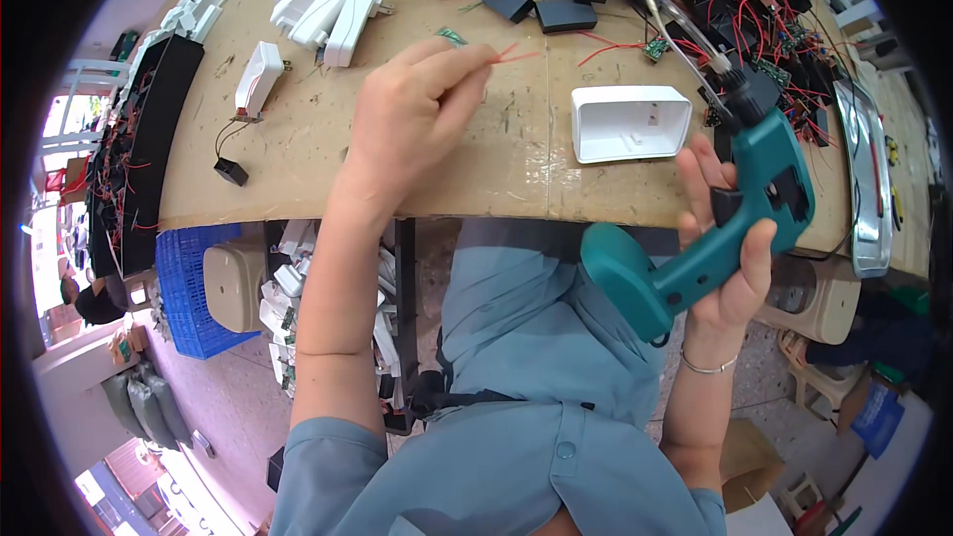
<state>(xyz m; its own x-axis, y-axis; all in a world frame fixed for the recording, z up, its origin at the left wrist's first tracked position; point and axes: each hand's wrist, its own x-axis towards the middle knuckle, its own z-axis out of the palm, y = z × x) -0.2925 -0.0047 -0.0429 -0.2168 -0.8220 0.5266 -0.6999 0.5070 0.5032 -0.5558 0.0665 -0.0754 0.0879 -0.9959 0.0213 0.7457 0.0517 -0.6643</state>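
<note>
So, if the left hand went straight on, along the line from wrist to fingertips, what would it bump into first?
Probably a black box lying beyond the left hand, ahead and to the right. The hand's height is hard to judge, so it might pass above.

1. Workbench (298, 164): tan, scuffed top.
2. White plug housings (352, 22): piled, far left.
3. White box (625, 131): open, right of centre.
4. Black boxes (565, 16): far middle.
5. Red-wired circuit boards (770, 69): heaped, far right.
6. Metal tray (871, 260): right end.

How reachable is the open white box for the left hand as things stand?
Likely yes: just tan tabletop lies between the left hand and the white box, though that hand is pinching red wires.
</note>
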